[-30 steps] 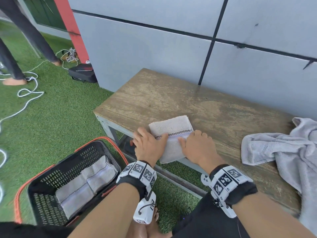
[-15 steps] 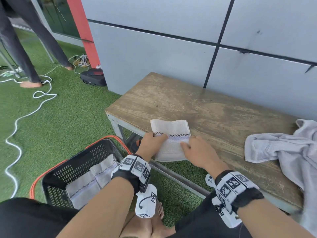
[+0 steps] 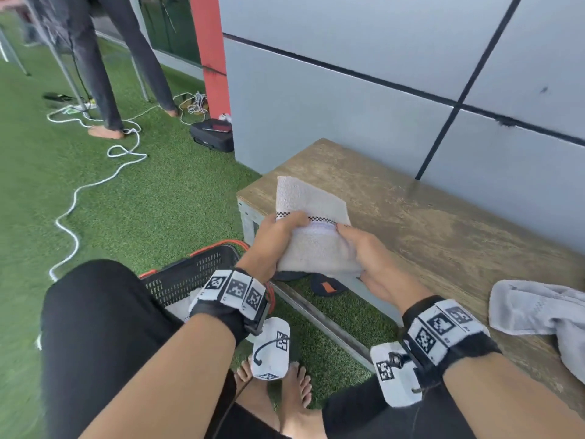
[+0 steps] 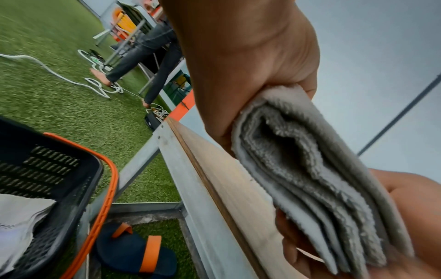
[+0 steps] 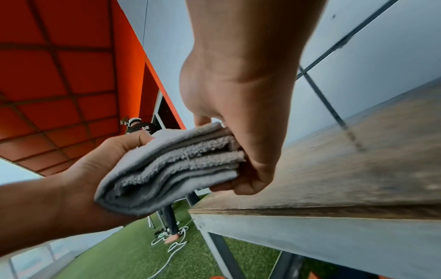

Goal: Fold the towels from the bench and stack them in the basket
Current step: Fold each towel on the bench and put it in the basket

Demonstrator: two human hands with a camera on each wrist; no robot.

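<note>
A folded pale towel with a checkered stripe is lifted off the wooden bench at its left front corner. My left hand grips its left side and my right hand grips its right side, thumbs on top. The wrist views show its stacked layers, folded towel and folded towel, pinched between both hands. The black basket with an orange rim sits on the grass below left, partly hidden by my knee, with a folded towel inside. An unfolded grey towel lies crumpled at the bench's right end.
Blue and orange sandals lie under the bench beside the basket. A white cable snakes over the grass, and a black case sits by the red post. A person's legs stand at the far left. A grey wall backs the bench.
Both hands closed on the folded towel and lifted it off the bench's front edge, shifting it toward the left corner. The head view has turned left and down.
</note>
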